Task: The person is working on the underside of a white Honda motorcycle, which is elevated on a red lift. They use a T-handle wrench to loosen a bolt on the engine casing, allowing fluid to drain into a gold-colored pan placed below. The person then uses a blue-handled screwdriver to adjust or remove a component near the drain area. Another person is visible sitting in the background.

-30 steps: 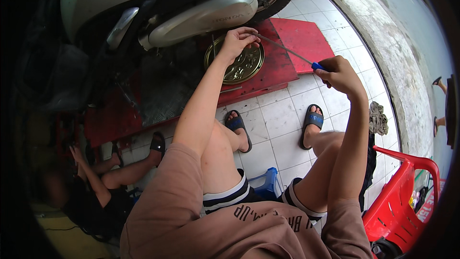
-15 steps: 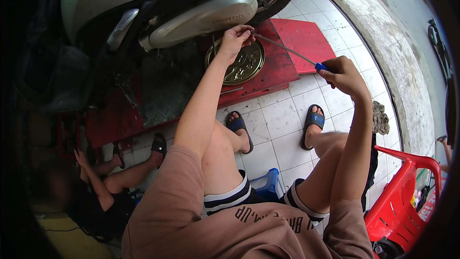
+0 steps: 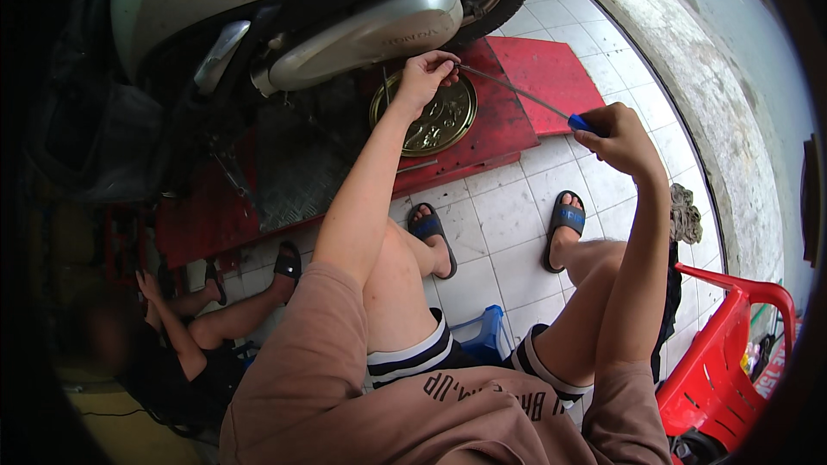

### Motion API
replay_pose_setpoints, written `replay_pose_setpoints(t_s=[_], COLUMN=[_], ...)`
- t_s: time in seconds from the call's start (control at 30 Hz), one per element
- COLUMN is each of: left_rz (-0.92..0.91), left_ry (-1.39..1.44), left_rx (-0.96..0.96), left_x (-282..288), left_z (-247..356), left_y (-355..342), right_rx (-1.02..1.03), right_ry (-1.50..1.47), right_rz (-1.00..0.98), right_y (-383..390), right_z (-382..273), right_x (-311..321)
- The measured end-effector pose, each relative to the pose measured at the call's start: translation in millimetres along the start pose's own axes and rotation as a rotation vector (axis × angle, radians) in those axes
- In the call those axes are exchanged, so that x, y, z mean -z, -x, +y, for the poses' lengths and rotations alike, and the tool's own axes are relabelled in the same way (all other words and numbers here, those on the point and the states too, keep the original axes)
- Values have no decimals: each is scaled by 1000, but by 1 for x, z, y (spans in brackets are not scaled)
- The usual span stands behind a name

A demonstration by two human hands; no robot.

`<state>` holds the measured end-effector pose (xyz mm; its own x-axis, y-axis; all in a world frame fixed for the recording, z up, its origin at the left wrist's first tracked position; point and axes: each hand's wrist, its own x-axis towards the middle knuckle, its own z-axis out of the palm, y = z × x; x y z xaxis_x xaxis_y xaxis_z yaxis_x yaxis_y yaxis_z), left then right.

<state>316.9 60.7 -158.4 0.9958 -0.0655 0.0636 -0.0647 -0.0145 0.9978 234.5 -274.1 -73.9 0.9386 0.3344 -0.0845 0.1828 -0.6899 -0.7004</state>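
Observation:
My left hand (image 3: 428,79) pinches the far end of a long screwdriver shaft (image 3: 517,90), with a small dark piece at the fingertips that I cannot make out. My right hand (image 3: 617,139) is closed round the blue handle (image 3: 579,124) at the other end. The shaft runs diagonally between my hands. Behind and below my left hand, a round brass-coloured tray (image 3: 444,125) with small items on it lies on a red platform (image 3: 534,77). The scooter's silver side cover (image 3: 362,34) is just beyond.
At lower left another person (image 3: 189,353) sits low beside the platform. A blue stool (image 3: 489,331) is between my legs, a red plastic chair (image 3: 706,362) at right near a bunched cloth (image 3: 683,213). A doorway edge leads to pavement (image 3: 689,52) and road.
My hands and the screwdriver have shifted very slightly right, with the same grip. On the road at far right, the passer's legs and the vehicles seen earlier are mostly out of view.

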Motion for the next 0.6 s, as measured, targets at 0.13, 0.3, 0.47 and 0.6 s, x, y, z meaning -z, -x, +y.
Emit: replay_pose_setpoints(t_s=[0.13,0.3,0.47,0.6], left_rz=[27,96,24,23], left_ry=[-127,-173,-80,23], left_rx=[-27,-32,-22,-16], left_x=[-1,-2,-2,-9], left_z=[-6,-10,-5,0], left_y=[-1,-4,-2,2], right_rx=[18,-25,2,-79], right_ry=[-1,-10,-101,-298], right_rz=[32,24,-4,-96], right_y=[-2,-8,-3,-3], right_z=[-2,0,-2,-7], right_x=[-4,-10,-6,-3])
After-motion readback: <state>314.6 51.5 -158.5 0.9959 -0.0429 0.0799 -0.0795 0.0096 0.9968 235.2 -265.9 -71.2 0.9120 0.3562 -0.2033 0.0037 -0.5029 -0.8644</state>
